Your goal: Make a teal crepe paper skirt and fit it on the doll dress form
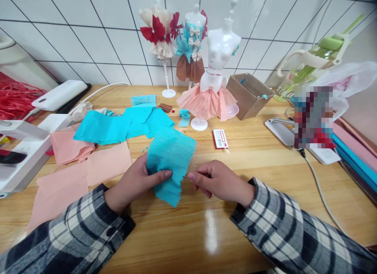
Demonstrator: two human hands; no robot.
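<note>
My left hand (144,179) grips a sheet of turquoise crepe paper (169,156), thumb on top and the other fingers hidden behind. The sheet is held above the table, its lower right edge jagged. Close to that edge, my right hand (213,178) is closed in a pinch. A thin, needle-like thing (185,177) shows between its fingertips and the paper; it is too fine to name surely. Beyond the hands stands a white dress-form mannequin (222,46) in a peach crepe-paper skirt (207,101). More turquoise paper (103,126) and peach paper (63,187) lie to the left.
Two dressed mannequins (165,50) (191,38) stand by the tiled wall. A cardboard box (249,95), a small red-and-white packet (220,139) and a green-lidded bottle (326,50) are behind. A white power strip (26,160) lies left; a cable (321,195) runs along the right.
</note>
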